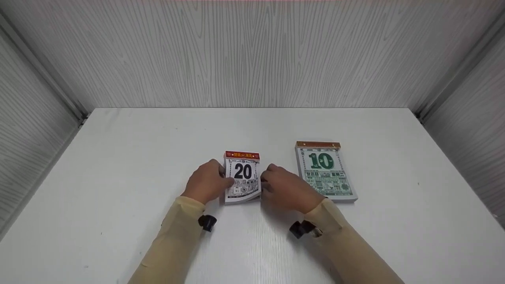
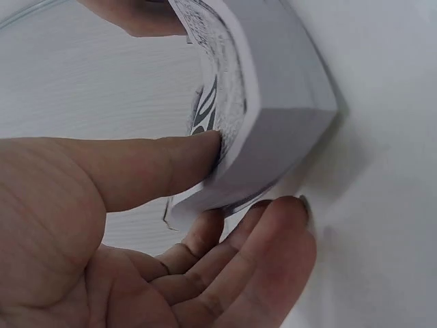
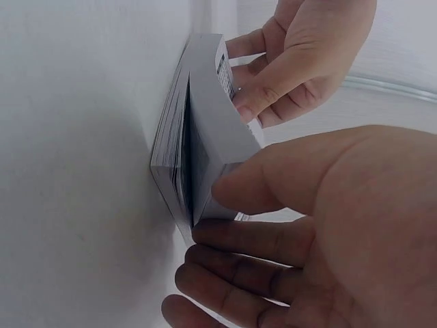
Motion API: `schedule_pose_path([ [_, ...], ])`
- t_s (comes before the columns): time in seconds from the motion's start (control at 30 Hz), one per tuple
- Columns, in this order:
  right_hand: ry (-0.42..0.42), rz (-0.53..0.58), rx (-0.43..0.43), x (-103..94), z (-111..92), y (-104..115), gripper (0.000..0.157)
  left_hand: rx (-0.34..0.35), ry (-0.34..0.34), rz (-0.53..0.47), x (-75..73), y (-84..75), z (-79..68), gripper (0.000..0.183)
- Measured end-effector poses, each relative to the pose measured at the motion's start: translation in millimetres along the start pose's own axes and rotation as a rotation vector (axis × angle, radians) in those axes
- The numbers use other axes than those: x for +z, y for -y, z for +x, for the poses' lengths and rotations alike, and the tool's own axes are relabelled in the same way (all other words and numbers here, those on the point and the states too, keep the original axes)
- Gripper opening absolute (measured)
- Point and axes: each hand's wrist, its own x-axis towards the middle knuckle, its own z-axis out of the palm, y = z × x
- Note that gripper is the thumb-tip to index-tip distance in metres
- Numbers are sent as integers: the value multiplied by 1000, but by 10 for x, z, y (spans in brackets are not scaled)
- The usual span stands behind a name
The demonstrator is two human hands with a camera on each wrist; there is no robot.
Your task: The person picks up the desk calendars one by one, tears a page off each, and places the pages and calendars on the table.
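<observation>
On white table (image 1: 118, 165) | between left hand (image 1: 207, 181) and right hand (image 1: 290, 189), about equally near: thick white paper calendar with red header, black "20" (image 1: 243, 177) | lengthwise away from body | pinched by left at left edge, by right at lifted lower-right corner

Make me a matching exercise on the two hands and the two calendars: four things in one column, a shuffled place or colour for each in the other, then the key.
Things
1. Left hand
2. Calendar showing 10
3. Right hand
4. Calendar showing 20

Places and colours
A. Green number, lying apart from the other calendar
B. Pinching lifted pages at one calendar's right edge
C. Black number under a red header
D. At one calendar's left edge, thumb on its printed face

Right pairs: 1-D, 2-A, 3-B, 4-C
</observation>
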Motion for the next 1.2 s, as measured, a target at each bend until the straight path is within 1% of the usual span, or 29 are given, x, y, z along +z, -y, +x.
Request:
schedule_pose_path([
  [0.13,-5,1,-4,-12,-18,19,23,3,50,-19,-16,-5,-7,33],
  [0.2,-13,-4,-19,-11,-25,18,23,17,65,-33,-17,2,-10,31],
  [0.37,-31,-31,-50,-17,-16,1,23,61,66,-95,-22,16,-1,29],
  [0.43,-39,-35,-48,-22,-17,-5,24,69,63,-129,-31,9,-7,31],
  [0.53,-63,-28,-30,-39,-20,-10,25,76,60,-180,-47,0,-12,38],
  [0.6,-97,-15,-5,-51,-24,-13,25,76,55,-210,-59,-9,-10,45],
  [0.7,-169,67,55,-77,-26,-17,21,82,55,-241,-81,-22,-12,62],
  [0.77,-229,163,105,-96,-19,-21,20,88,63,-264,-100,-41,-19,71],
  [0.83,-286,270,144,-118,-11,-27,29,103,85,-301,-116,-64,-31,74],
  [0.93,-351,399,187,-154,-4,-29,47,121,129,-383,-129,-105,-50,67],
  [1.0,-383,456,197,-177,-6,-32,53,138,149,-430,-131,-130,-61,60],
  [1.13,-446,542,217,-209,2,-37,49,186,154,-473,-129,-160,-80,53],
  [1.2,-472,611,233,-221,13,-41,48,211,158,-504,-125,-167,-85,52],
])
